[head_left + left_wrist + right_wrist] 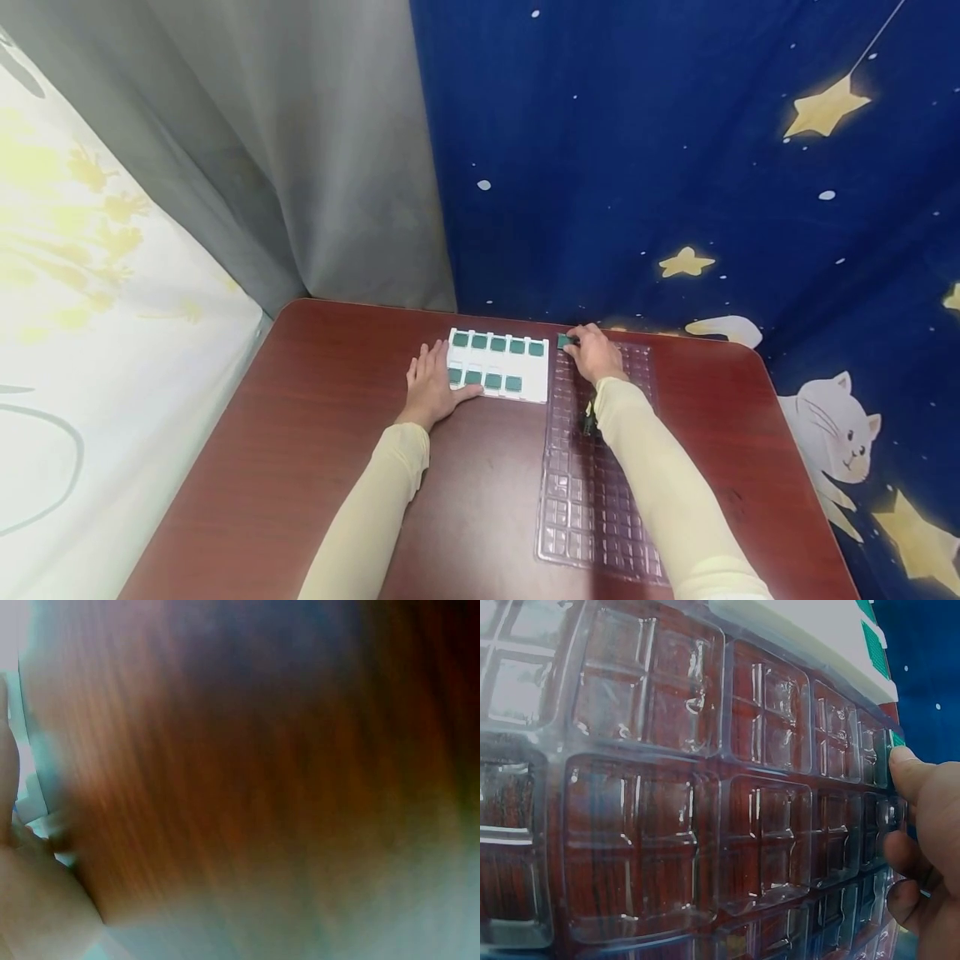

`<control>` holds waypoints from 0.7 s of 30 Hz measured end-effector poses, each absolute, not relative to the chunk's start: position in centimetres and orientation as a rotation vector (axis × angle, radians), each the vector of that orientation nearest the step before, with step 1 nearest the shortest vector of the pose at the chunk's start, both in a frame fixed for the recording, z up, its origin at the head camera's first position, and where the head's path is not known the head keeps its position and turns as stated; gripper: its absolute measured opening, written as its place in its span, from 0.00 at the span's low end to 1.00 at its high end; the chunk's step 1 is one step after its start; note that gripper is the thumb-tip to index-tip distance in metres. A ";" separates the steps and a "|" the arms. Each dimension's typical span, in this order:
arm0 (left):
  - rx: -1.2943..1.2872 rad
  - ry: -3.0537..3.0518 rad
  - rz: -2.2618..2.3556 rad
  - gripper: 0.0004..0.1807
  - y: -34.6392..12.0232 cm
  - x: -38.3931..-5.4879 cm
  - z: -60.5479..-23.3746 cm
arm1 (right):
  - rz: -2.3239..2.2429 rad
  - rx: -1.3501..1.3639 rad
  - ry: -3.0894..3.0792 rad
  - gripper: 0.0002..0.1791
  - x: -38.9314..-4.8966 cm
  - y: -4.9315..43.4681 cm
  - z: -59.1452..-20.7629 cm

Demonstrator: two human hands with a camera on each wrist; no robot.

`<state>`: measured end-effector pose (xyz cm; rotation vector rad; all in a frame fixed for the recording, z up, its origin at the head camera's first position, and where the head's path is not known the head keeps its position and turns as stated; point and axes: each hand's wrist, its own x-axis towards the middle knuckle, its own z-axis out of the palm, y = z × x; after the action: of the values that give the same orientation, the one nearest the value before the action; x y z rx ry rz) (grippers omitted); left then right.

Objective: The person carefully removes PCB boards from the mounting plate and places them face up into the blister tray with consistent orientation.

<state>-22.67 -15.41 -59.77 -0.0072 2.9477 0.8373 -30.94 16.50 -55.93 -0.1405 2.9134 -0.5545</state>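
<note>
A flat white tray lies near the table's far edge, with several small green square pieces in two rows along its long sides. My left hand rests at the tray's left end, fingers stretched out and the thumb over its near edge. Just beyond the tray's right end, my right hand pinches one green square piece between thumb and fingers. That piece is at the far left corner of a clear plastic tray with many square pockets. In the right wrist view only a sliver of the pinched green piece shows beside the thumb.
The clear tray runs from the far edge toward me under my right forearm. A dark red-brown wooden table carries everything. Behind it hang a grey curtain and a blue starry curtain. The left wrist view shows mostly blurred table.
</note>
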 end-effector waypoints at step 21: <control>-0.002 2.942 0.869 0.70 -15.5 -23.0 -60.9 | -0.605 -0.148 2.937 0.22 -30.9 16.6 -56.3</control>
<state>-22.99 -15.53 -60.85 -0.0016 2.9417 0.8691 -30.94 16.61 -56.31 -0.1481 2.9369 -0.6051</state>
